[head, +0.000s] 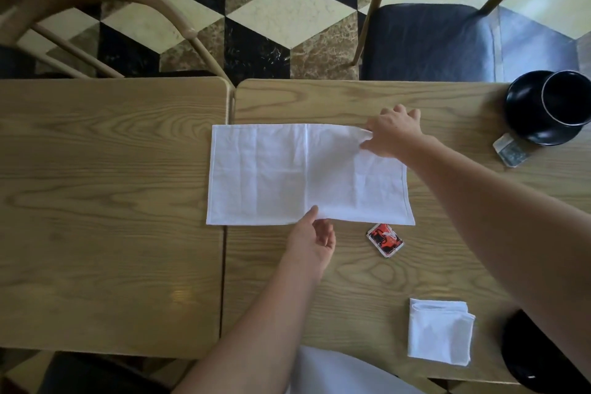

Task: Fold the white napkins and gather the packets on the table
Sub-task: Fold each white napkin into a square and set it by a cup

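Two white napkins lie on the wooden table (pixel 112 233): nearest, a small folded napkin (pixel 440 331); beyond it, a creased half-folded napkin (pixel 271 176). A red packet (pixel 384 239) sits just before the latter. The left hand (pixel 311 241) pinches its near edge; the right hand (pixel 395 134) grips its far right corner.

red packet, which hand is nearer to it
Left. The left hand sits just beside the red packet at the napkin's near edge; the right hand is across the napkin at its far corner.

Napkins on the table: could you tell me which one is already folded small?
The small folded napkin at the near right edge; the large napkin lies spread out under both hands.
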Motion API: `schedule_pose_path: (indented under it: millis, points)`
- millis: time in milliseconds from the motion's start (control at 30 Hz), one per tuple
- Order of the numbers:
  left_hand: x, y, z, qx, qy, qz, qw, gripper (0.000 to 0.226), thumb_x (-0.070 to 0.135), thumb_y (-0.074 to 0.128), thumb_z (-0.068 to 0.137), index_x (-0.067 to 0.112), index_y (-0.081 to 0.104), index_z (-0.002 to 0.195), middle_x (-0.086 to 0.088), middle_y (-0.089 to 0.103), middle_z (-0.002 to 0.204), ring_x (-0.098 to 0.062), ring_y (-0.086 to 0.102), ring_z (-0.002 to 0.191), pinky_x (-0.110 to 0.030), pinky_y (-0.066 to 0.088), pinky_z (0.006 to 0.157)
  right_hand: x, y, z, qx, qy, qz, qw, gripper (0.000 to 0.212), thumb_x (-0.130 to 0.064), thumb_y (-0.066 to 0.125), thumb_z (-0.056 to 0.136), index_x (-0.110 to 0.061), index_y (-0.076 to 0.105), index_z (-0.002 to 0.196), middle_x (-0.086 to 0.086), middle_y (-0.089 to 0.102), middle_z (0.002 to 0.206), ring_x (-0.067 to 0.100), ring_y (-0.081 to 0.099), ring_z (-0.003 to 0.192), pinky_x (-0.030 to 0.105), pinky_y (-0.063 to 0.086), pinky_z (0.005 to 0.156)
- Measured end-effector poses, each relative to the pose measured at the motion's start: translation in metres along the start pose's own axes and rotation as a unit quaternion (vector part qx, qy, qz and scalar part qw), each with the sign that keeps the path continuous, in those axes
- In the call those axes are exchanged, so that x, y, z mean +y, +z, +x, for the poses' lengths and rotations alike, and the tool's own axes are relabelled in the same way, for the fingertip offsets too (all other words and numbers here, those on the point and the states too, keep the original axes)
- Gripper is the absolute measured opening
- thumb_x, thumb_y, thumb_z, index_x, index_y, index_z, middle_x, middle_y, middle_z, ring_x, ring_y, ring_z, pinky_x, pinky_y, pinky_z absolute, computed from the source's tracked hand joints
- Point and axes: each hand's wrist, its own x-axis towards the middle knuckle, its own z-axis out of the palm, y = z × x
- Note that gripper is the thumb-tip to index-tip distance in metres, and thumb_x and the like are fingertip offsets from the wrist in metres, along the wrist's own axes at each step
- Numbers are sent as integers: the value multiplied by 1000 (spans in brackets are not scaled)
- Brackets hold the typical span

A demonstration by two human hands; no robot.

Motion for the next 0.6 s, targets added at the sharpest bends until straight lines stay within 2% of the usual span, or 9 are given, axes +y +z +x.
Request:
schedule_pose_path:
  millis: [67,133,167,233,267,333,400,467,600]
  points:
    - [10,7,-6,17,55,18,998,15,11,69,85,7,65,99,-8,64,79,-18,59,63,-24,48,56,2,-1,-6,-7,-13,-5,1000,39,-46,60,89,-28,66,122,6,56,121,30,41,120,46,31,95]
    - [27,12,-16,-12,121,14,993,22,9,58,82,6,64,103,-13,66,91,-25,64,74,-30,52,60,2,-4,-15,-32,-21,64,997,41,-41,60,89,-27,64,127,6,60,122,30,46,120,45,32,96]
    - [38,15,-23,-36,153,8,988,25,8,53,81,5,63,103,-14,66,94,-29,65,79,-32,53,63,2,-8,-20,-40,-21,109,993,37,-40,61,88,-25,67,121,6,63,116,30,51,112,42,35,92]
    - [64,21,-39,-76,212,9,974,23,8,48,83,5,61,102,-16,64,95,-30,65,84,-35,54,69,-1,-22,-32,-43,-25,205,978,21,-39,63,86,-19,66,93,7,66,95,28,57,89,33,41,71]
    - [79,27,-48,-83,240,16,967,21,9,48,85,6,61,101,-16,65,93,-30,66,83,-36,54,71,-2,-32,-37,-35,-26,255,966,23,-39,64,86,-16,65,86,7,66,89,27,57,81,32,42,64]
    - [111,36,-69,-94,296,53,949,26,11,48,89,5,64,108,-15,70,97,-28,70,88,-37,58,75,-6,-55,-53,2,-32,345,938,26,-41,65,88,-15,66,84,3,64,80,22,55,70,32,43,60]
    - [137,44,-91,-111,352,94,925,34,13,49,90,1,61,120,-16,70,106,-27,69,96,-35,58,73,-12,-77,-73,54,-43,410,910,33,-43,64,87,-11,61,78,-2,52,68,17,46,60,31,32,53]
    - [156,48,-115,-119,413,128,894,32,16,50,92,3,57,121,-17,66,110,-26,66,97,-37,55,76,-20,-97,-94,102,-52,463,879,37,-44,63,85,-8,54,75,-1,43,65,14,38,58,31,26,54]
    - [165,45,-163,-213,534,166,801,5,24,52,94,19,54,93,-4,59,88,-19,59,82,-39,48,73,-35,-112,-145,185,-40,569,801,32,-47,62,84,-21,47,72,-7,37,62,9,35,55,31,27,56]
